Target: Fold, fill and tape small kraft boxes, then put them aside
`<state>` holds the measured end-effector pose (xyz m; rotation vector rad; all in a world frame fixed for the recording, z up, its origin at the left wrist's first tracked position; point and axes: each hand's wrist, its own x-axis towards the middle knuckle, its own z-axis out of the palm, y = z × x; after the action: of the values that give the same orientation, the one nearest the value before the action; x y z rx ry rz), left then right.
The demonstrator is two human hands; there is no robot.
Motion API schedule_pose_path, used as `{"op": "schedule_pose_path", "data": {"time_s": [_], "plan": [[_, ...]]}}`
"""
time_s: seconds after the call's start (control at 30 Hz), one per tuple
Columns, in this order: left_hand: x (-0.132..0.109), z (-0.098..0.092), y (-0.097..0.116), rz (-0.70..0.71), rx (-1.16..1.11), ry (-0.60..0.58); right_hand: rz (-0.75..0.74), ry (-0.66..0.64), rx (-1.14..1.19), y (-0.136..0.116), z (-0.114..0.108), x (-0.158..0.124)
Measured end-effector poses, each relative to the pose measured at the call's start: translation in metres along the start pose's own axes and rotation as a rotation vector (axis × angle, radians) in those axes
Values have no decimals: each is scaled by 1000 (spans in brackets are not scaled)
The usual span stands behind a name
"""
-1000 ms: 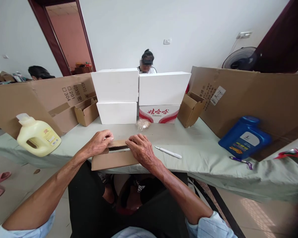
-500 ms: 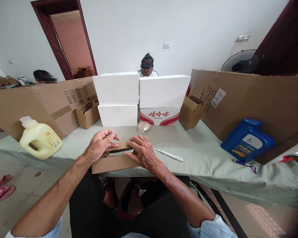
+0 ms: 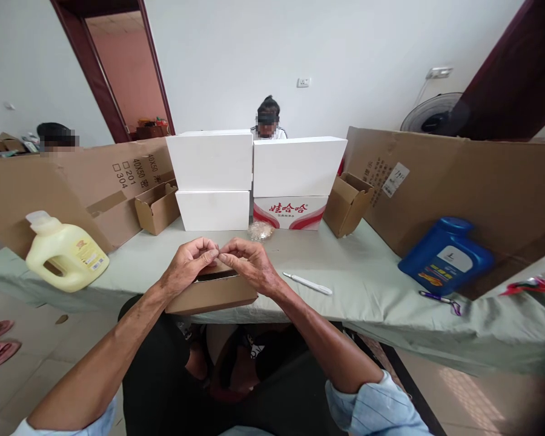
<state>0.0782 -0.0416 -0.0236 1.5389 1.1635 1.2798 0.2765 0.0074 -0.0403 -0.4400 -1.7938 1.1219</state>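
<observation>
- At the near edge of a table spread with a pale green cloth (image 3: 358, 272), a small brown cardboard box (image 3: 211, 297) lies directly in front of the seated person, its long side toward the body and a dark narrow opening along its top.
- The left hand (image 3: 188, 263) is over the left part of the box, thumb and fingers drawn in close, the tips above the box's far side.
- The right hand (image 3: 251, 264) is over the right part, its thumb and forefinger also brought narrowly together. The fingertips of both hands meet, or nearly meet, above the box; whether anything small is pinched there cannot be told.
- So the box sits below the fingertips, between the two wrists and slightly nearer the body.
- Just right of the right hand, a slim white-handled knife (image 3: 309, 283) lies flat on the cloth, slanting, its blade end toward the hand.
- Beyond the hands, a crumpled clear plastic bag (image 3: 260, 230) rests at the foot of four stacked boxes; the lower right one (image 3: 290, 213) bears red lettering, and a white box (image 3: 213, 211) is to its left.
- Far left stands a pale yellow bottle (image 3: 68, 257); far right, a blue bottle (image 3: 445, 257) with a purple pen (image 3: 439, 298) near its base.
</observation>
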Motion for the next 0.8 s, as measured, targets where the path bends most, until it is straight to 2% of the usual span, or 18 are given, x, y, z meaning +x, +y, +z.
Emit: {"op": "schedule_pose_path", "data": {"time_s": [0.13, 0.4, 0.67, 0.8], "plan": [[0, -1, -1, -16, -17, -12, 3, -15, 120, 4, -1, 3], [1, -3, -2, -30, 20, -5, 79, -100, 197, 7, -5, 5], [3, -6, -5, -36, -26, 10, -46, -23, 5, 10, -11, 8], [2, -9, -3, 7, 42, -23, -125, -5, -39, 11, -18, 10]]}}
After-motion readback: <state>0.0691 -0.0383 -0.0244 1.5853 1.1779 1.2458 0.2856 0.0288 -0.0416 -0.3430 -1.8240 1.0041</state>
